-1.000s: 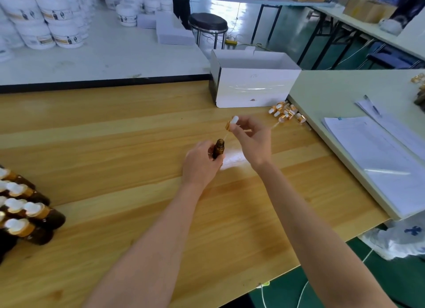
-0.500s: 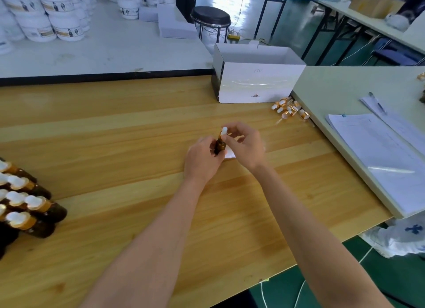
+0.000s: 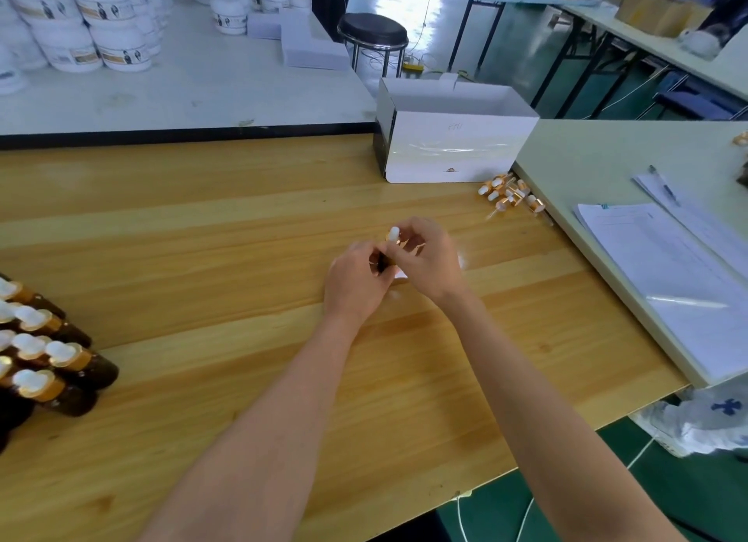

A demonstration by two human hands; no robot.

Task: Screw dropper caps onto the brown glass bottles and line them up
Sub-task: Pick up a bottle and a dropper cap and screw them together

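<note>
Gripping the small brown glass bottle (image 3: 381, 260) in our left hand (image 3: 356, 284) above the middle of the pale wooden table (image 3: 210, 234), we pinch its white-bulbed, gold-collared dropper cap (image 3: 393, 235) with our right hand (image 3: 430, 263). Capped brown bottles (image 3: 60, 363) lie clustered at the left edge; loose dropper caps (image 3: 511, 195) sit beside the white cardboard box (image 3: 455, 141).

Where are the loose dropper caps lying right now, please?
In the head view, the loose dropper caps lie upper right on the wooden table, just in front of the white box.
</note>
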